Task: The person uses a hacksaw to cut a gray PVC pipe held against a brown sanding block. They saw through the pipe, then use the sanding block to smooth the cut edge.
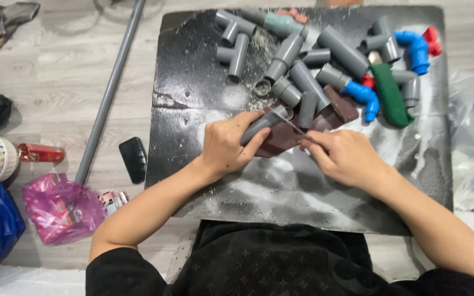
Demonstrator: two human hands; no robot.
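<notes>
Left hand: the left hand (226,145) is wrapped around a short grey pipe piece (263,125), fingers closed over its lower half, thumb along the side, so the open end points up and to the right.
Right hand: the right hand (342,156) has thumb and fingers pinched together on a thin, blade-like tool (292,125) whose tip reaches the pipe's open end; what kind of tool it is stays too small to tell.
Where the pipe is: held just above the black work board (303,186), near its middle, over a sheet of brown sandpaper (289,137) that lies flat under both hands.
How it likely handles: the pipe looks like rigid plastic, light and stiff, with a smooth and probably dusty skin that could slip; a full wrap around the barrel, away from the rim being worked, seems the safest hold.
Sandpaper: thin and floppy by the look of it, apt to slide unless pressed down.
Beyond the hands: a heap of grey pipe fittings (303,66) sits along the far edge of the board, with blue elbow fittings (366,96) and a green brush (389,96) to the right.
Board surface: streaked with pale dust.
Floor to the left: a long grey pipe (111,87), a black phone (133,159), a pink bag (61,208).
</notes>
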